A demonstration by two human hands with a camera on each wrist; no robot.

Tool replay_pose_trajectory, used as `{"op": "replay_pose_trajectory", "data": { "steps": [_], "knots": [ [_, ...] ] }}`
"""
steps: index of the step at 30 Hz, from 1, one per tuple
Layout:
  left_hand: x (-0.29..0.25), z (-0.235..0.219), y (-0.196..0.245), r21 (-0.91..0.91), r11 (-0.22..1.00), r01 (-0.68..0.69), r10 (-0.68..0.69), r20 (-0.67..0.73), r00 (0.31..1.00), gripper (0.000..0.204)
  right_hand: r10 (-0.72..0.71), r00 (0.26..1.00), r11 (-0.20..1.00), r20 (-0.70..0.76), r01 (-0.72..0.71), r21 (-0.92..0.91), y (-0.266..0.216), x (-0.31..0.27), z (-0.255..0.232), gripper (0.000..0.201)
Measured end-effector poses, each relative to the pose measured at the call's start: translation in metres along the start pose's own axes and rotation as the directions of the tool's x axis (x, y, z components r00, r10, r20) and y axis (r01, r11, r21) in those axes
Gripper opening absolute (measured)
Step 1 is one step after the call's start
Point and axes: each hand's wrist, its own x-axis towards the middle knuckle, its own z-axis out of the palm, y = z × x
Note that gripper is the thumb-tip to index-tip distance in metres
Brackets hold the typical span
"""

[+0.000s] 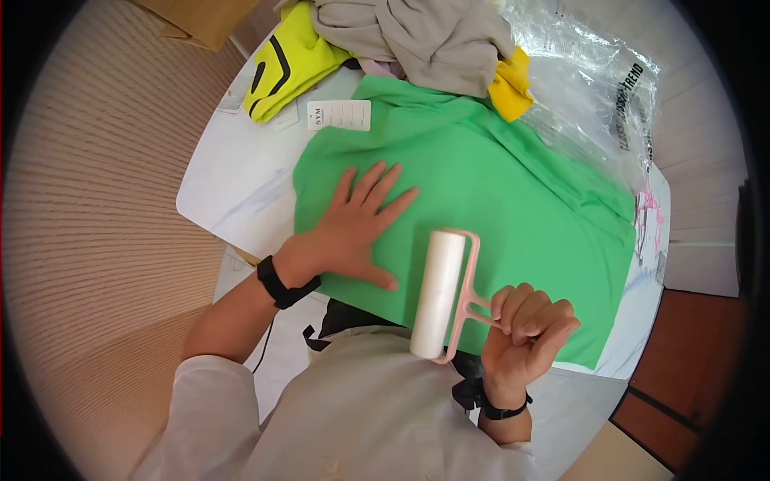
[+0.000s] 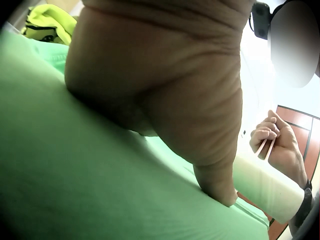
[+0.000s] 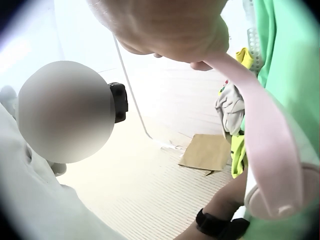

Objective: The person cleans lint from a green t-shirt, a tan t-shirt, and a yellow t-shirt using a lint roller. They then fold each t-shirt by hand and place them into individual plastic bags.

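A green cloth garment (image 1: 481, 184) lies spread over the table. My left hand (image 1: 346, 232) rests on its left part, palm down with the fingers spread. In my right hand (image 1: 529, 333) is the pink handle (image 1: 471, 309) of a lint roller, fingers curled round it. The roller's white sticky cylinder (image 1: 439, 295) points away from me, over the garment's near edge. In the left wrist view the white cylinder (image 2: 270, 187) shows just beyond my left thumb. The pink frame (image 3: 270, 135) crosses the right wrist view, running down from my right hand (image 3: 170, 25).
Beyond the garment lie a heap of grey-beige cloth (image 1: 417, 40), a neon yellow piece with black marks (image 1: 293, 64) and a clear plastic bag (image 1: 593, 88). A white paper tag (image 1: 339, 115) sits at the garment's far left edge. White table surface (image 1: 241, 184) shows at left.
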Motion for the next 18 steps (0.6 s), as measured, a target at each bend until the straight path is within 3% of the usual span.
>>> {"op": "replay_pose_trajectory", "data": {
  "steps": [2,5,6,7,14,18],
  "knots": [
    [0.001,-0.002,-0.001,0.003,1.000,-0.001,0.001,0.005,1.000,0.143,-0.084,0.996,0.994,0.031,0.086,-0.061,0.010,0.011,0.019,0.034],
    [0.004,-0.004,0.001,0.007,1.000,-0.007,0.007,0.018,1.000,0.142,-0.095,0.995,0.968,-0.034,0.084,-0.235,0.036,0.026,0.037,0.033],
    [0.003,-0.003,0.001,0.003,1.000,-0.005,0.005,0.017,1.000,0.142,-0.024,0.995,0.976,-0.098,0.003,-0.216,0.040,0.032,0.039,0.032],
    [0.002,-0.002,0.001,-0.006,1.000,0.009,-0.009,0.014,1.000,0.142,-0.041,0.994,0.974,-0.104,0.017,-0.227,0.041,0.035,0.036,0.033],
    [0.001,0.001,-0.002,-0.031,0.999,-0.006,0.006,0.000,1.000,0.142,-0.126,0.967,0.946,-0.224,0.048,-0.321,0.006,0.051,-0.025,0.047],
    [0.001,0.005,-0.003,-0.018,1.000,-0.010,0.010,0.009,1.000,0.141,-0.242,0.912,0.905,-0.331,0.089,-0.416,-0.028,0.051,-0.066,0.052]
  ]
}}
